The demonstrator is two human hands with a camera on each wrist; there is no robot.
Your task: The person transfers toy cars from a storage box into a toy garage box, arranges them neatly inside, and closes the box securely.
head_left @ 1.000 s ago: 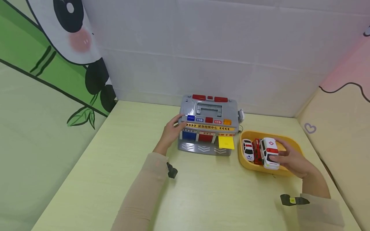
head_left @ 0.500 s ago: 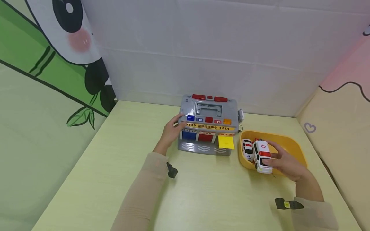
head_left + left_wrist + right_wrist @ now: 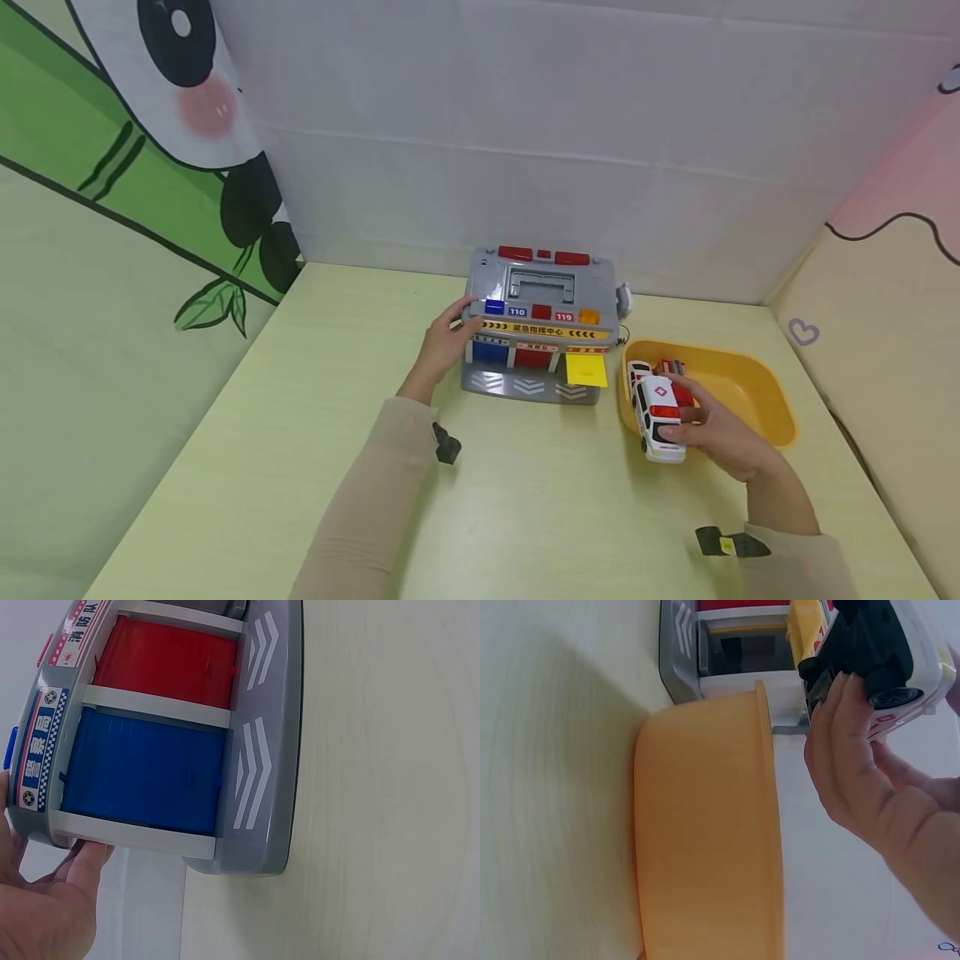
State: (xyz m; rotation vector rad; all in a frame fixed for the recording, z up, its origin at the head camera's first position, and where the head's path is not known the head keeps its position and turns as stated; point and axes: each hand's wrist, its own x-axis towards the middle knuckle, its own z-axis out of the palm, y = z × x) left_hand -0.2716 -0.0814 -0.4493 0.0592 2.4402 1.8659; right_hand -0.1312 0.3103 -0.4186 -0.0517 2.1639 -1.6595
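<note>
A grey toy rescue station (image 3: 540, 325) stands against the back wall. Its blue door (image 3: 146, 772) and red door (image 3: 166, 664) are down, while the yellow door (image 3: 586, 370) is swung up. At the left end of the roof, my left hand (image 3: 442, 346) grips the edge, thumb on top and fingers underneath. My right hand (image 3: 723, 429) holds a white toy ambulance (image 3: 660, 417) by its sides, above the front left rim of the yellow basket (image 3: 750, 392). The right wrist view shows the ambulance's black underside and a wheel (image 3: 895, 697).
Inside the basket, a white toy police car (image 3: 638, 372) and a red toy vehicle (image 3: 684, 393) lie partly hidden by the ambulance. The pale table (image 3: 555, 500) extends in front of the station. Printed cloth walls (image 3: 570, 150) enclose the back and sides.
My right hand has carried the ambulance left and toward the table's front, from over the basket's middle to its front left rim. My left hand has stayed on the station.
</note>
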